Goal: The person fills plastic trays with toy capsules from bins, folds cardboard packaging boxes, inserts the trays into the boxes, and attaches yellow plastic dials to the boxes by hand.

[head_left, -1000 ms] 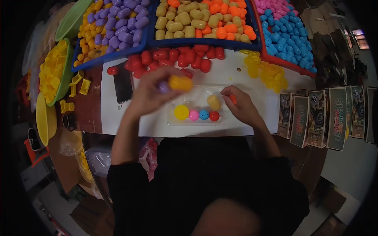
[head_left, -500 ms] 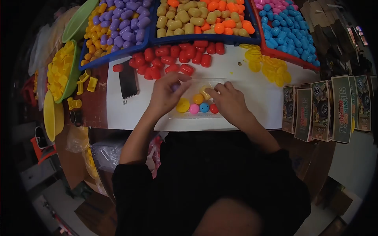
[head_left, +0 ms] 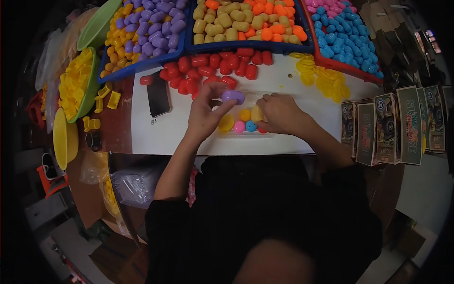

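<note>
My left hand [head_left: 209, 108] pinches a purple plastic capsule [head_left: 232, 97] between thumb and fingers, just above the left back part of a clear plastic tray [head_left: 243, 135]. Over the tray's right side, my right hand [head_left: 283, 113] has its fingers curled against a tan capsule [head_left: 257, 113]. Within the tray are a yellow disc [head_left: 226, 123], an orange piece [head_left: 245, 114], a pink piece [head_left: 239, 126], a blue piece [head_left: 251, 126] and a red piece [head_left: 262, 130], partly covered by my right hand.
Blue bins [head_left: 246, 47] at the back hold tan, orange and purple capsules; a red bin [head_left: 347, 71] holds blue and pink ones. Red capsules [head_left: 206, 71] and yellow discs [head_left: 326, 81] lie loose. A phone [head_left: 158, 97] lies left; printed boxes [head_left: 385, 125] stand right.
My left hand has moved right over the tray, and the purple capsule now shows clearly. My right hand has shifted slightly right, still at the tan capsule.
</note>
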The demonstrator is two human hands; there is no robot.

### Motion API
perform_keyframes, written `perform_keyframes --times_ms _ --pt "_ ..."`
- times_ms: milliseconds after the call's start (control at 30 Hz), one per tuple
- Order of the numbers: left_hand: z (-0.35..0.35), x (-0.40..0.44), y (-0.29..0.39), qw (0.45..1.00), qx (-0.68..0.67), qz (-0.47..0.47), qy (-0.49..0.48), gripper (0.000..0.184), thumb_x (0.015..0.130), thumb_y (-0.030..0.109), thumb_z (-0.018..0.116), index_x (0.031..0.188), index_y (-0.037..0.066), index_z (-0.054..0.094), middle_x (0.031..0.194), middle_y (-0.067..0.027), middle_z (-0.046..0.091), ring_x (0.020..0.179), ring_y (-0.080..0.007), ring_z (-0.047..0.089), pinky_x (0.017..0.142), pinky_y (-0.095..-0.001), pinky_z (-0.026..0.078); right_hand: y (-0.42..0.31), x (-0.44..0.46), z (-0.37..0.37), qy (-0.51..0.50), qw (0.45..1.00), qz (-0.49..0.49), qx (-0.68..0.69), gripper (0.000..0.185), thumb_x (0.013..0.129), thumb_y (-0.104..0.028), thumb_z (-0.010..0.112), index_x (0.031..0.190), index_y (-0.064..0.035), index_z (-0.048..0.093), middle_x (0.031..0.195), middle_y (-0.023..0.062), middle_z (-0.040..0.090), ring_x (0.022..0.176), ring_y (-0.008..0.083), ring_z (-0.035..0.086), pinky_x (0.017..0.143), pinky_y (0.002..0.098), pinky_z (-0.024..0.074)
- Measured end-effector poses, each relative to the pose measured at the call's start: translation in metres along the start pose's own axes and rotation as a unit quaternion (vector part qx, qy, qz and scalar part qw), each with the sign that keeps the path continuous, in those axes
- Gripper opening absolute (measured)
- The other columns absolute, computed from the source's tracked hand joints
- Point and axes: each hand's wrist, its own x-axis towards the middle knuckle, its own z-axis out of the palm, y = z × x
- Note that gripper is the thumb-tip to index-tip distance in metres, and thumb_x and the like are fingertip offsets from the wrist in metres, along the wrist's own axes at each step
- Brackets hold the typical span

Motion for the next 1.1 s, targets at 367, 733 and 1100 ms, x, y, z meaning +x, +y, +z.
perform_keyframes --times_ms 367,733,1100 --pt "0.032 0.023 -0.004 0.898 0.376 0.177 -0.145 0.021 0.073 0.010 0.071 0.092 0.004 0.064 0.089 -0.0083 0.058 0.080 -0.0244 0.058 0.068 -0.0329 0.049 0.028 -0.038 0.047 0.009 0.782 0.158 0.603 0.033 0.087 -0.033 0.058 0.095 -0.0012 0.058 0.097 0.0107 0.061 0.085 0.0201 0.061 0.068 0.0301 0.0499" --pt "0.004 -0.019 0.002 0.935 0.326 0.144 -0.002 0.010 0.076 0.006 0.070 0.083 0.001 0.066 0.085 -0.0094 0.058 0.075 -0.0212 0.059 0.065 -0.0282 0.048 0.009 -0.048 0.070 0.133 0.876 0.182 0.427 0.056 0.080 -0.032 0.068 0.119 0.0028 0.046 0.114 0.0147 0.047 0.101 0.0203 0.052 0.083 0.0300 0.0466" --pt "-0.001 -0.047 -0.047 0.921 0.308 0.166 0.172 0.016 0.080 0.010 0.065 0.094 0.003 0.064 0.092 -0.0114 0.062 0.091 -0.0260 0.055 0.081 -0.0336 0.044 -0.030 -0.046 0.105 0.238 0.838 0.081 0.484 0.057 0.085 -0.030 0.062 0.129 0.0011 0.041 0.126 0.0159 0.037 0.110 0.0212 0.046 0.084 0.0274 0.0456"
